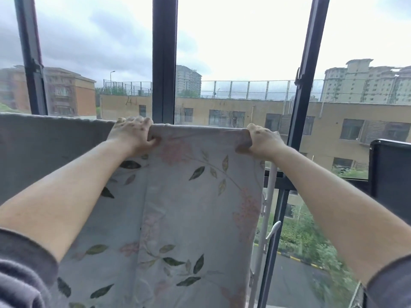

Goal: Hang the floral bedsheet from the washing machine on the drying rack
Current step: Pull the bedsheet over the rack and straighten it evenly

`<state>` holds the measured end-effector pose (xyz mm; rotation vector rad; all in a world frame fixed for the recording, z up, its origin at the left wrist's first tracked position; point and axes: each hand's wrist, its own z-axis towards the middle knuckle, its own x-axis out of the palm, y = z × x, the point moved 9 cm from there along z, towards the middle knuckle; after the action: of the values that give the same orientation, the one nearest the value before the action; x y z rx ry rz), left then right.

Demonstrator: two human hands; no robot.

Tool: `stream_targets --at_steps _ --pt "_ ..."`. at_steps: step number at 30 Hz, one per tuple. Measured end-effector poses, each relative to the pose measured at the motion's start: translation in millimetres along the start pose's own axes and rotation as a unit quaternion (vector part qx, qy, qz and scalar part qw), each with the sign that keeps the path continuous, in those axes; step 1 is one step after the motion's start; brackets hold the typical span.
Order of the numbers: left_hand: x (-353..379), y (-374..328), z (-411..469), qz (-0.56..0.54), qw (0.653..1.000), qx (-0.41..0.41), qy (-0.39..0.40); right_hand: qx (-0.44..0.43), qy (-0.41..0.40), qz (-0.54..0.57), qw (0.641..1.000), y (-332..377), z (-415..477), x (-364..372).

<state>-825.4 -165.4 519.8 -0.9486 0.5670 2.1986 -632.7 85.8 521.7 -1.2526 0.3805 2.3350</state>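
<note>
The floral bedsheet (189, 207) is seen draped at its upper fold along a high horizontal line in front of the window, with its pale fabric, printed with pink blossoms and dark green leaves, hanging straight down between the two raised forearms. The upper fold is grasped by the left hand (131, 135), whose fingers are curled over the top while the thumb is pressed into the cloth on the near side. The right end of the same fold is gripped by the right hand (263, 141), with the fingers hooked over the top edge and the corner bunched beneath the palm. A white upright of the drying rack (268, 196) is visible just beside the sheet's right edge, below the right hand; the bar under the fold is hidden by the fabric. A grey cloth (44, 147) is hung at the same height to the left, touching the sheet near the left hand. Dark window frames (164, 63) are seen behind, and yellow-brown buildings (222, 110) beyond the glass. Grey sleeves (20, 263) are pushed up both forearms.
</note>
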Motion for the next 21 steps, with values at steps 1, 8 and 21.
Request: stream_targets --at_steps 1,8,21 --pt "0.9 15.9 -3.7 0.013 1.0 -0.011 0.006 0.004 0.007 -0.015 1.0 1.5 0.3 0.3" --pt "8.0 31.8 -5.8 0.012 0.999 -0.008 0.032 -0.104 0.014 -0.066 0.992 109.6 -0.5 7.3" --pt "12.1 247.2 -39.7 0.047 0.995 -0.084 0.038 -0.177 -0.075 -0.032 0.981 317.4 39.9 24.5"
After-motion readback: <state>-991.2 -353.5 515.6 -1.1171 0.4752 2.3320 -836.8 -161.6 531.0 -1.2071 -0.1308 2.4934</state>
